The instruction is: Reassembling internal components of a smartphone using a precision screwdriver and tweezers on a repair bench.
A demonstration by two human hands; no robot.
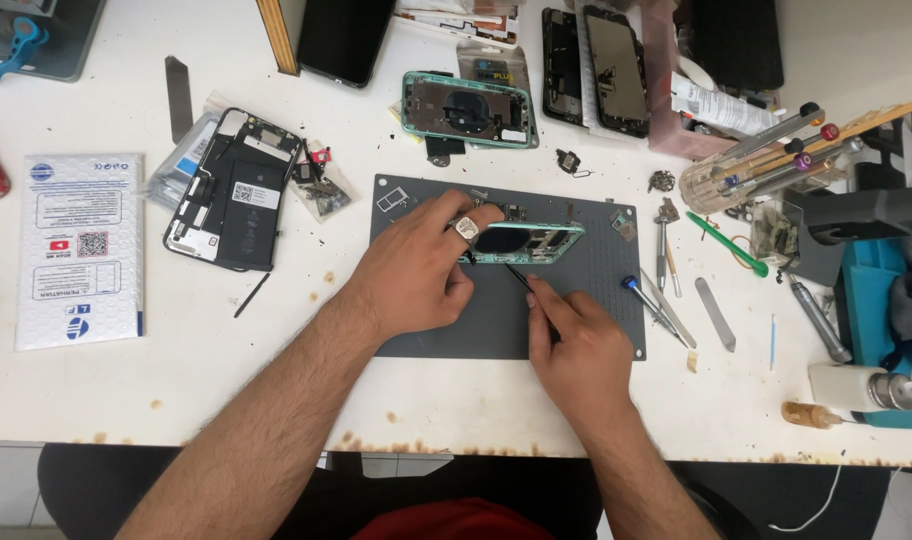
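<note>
1. Hidden/cut off: the near-left part of the green phone frame (536, 243) is covered by the left hand (416, 270); what is inside the frame under the fingers can't be made out. The tip of the thin black tool (519, 277) is lost approx. where it meets the frame's near edge. A red item at the far left edge and a blue-handled device at the top left corner are cropped by the pic border.
2. Hard to read: small parts scattered on the grey work mat (476, 330) are too tiny to be identified.
3. Left hand: laid over the frame's left end, fingers curled and mostly closed, frame pinned against the mat; a ring is worn on one finger. Exact grip under the palm can't be told.
4. Right hand (576, 345): closed round the thin black tool in a pen-style pinch, tool angled up-left toward the frame's near edge.
5. Frame position: flat on the mat's upper middle, long side running left-right.
6. Nearby: an opened black phone (234, 190) lies on the white table (226, 370), well left of the mat; a second green housing (466, 108) sits beyond the mat; a blue-handled screwdriver (648, 303) rests at the mat's right edge; a white padded envelope (80, 250) lies far left.
</note>
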